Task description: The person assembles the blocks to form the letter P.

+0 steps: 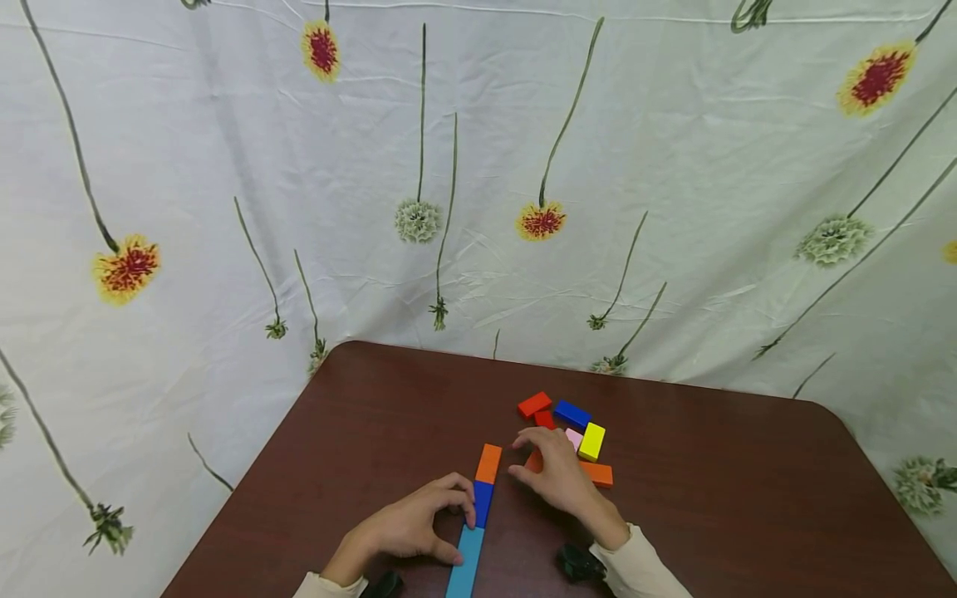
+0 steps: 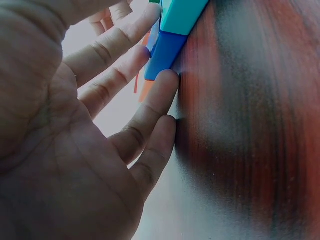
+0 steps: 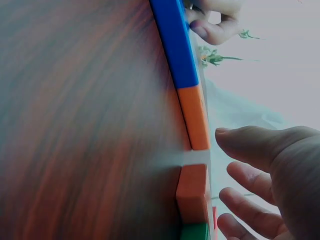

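Note:
A light blue block [image 1: 467, 558], a blue block [image 1: 484, 505] and an orange block [image 1: 489, 463] lie end to end in a straight row on the table. My left hand [image 1: 411, 522] rests along the left side of this row, its thumb by the light blue block and its fingertips at the blue one. In the left wrist view the fingers [image 2: 162, 92] are loosely extended. To the right of the row, my right hand [image 1: 562, 477] hovers with thumb and fingers apart, holding nothing. It partly hides an orange block [image 1: 598, 474] and other loose blocks.
Beyond the right hand lie a red block [image 1: 534, 404], a smaller red one [image 1: 545, 419], a blue one [image 1: 573, 414], a yellow one [image 1: 591, 443] and a pink one [image 1: 573, 438]. A green block [image 3: 194, 231] shows in the right wrist view. Flowered cloth [image 1: 359, 149] hangs behind the table.

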Available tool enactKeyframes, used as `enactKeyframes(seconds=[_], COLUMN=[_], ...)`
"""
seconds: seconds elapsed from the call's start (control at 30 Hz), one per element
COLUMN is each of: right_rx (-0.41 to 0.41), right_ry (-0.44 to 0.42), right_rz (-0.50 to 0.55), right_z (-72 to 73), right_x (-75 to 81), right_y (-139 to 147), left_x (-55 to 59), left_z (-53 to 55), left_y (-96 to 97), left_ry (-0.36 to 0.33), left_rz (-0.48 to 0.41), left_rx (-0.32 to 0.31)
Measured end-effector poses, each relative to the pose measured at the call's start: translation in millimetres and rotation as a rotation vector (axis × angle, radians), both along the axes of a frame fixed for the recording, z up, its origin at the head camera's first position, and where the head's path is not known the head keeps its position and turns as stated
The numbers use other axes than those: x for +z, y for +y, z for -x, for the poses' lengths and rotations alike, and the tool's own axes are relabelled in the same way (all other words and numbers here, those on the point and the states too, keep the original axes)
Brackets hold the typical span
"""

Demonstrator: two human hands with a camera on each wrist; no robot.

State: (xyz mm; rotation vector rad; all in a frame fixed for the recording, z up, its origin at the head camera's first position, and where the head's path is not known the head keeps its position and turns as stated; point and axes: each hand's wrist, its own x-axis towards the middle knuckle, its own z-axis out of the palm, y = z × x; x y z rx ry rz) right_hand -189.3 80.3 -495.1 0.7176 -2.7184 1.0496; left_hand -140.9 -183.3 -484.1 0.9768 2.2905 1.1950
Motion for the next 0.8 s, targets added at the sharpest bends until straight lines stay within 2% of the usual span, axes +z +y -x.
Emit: enactKeyframes(seconds=[0.33,0.8], right_rx=[-0.021,-0.105], right_ry=[-0.008,-0.015], right_rz=[0.052,0.001], right_z=[-2.4,-4.4], right_x=[-5.1,-7.8], right_y=[14,21], left_x=[-0.3,0.3], left_z=[-0.7,-0.5], left_y=[-0.2,0.1], left_ry=[0.021,0.008], left_rz=[-0.009,-0.008], left_rx=[-0.003,-0.006])
